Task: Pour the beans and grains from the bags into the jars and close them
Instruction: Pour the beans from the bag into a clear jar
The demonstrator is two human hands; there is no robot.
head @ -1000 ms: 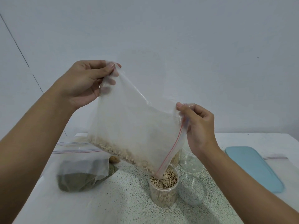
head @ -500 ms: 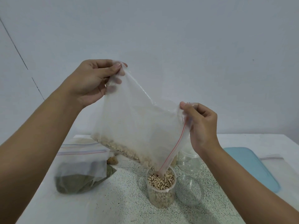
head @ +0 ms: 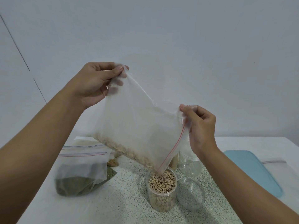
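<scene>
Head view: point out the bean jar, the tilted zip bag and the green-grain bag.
bean jar (head: 161,201), head view, side wall.
tilted zip bag (head: 139,126), head view, middle panel.
green-grain bag (head: 76,185), head view, filled bottom.

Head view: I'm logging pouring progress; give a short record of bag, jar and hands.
bag: tilted, red-zip corner down over the jar, some beans left
jar: open, nearly full of beans
left hand: pinches the bag's upper corner
right hand: pinches the zip edge
other bag: green grains, lying on table at left
</scene>
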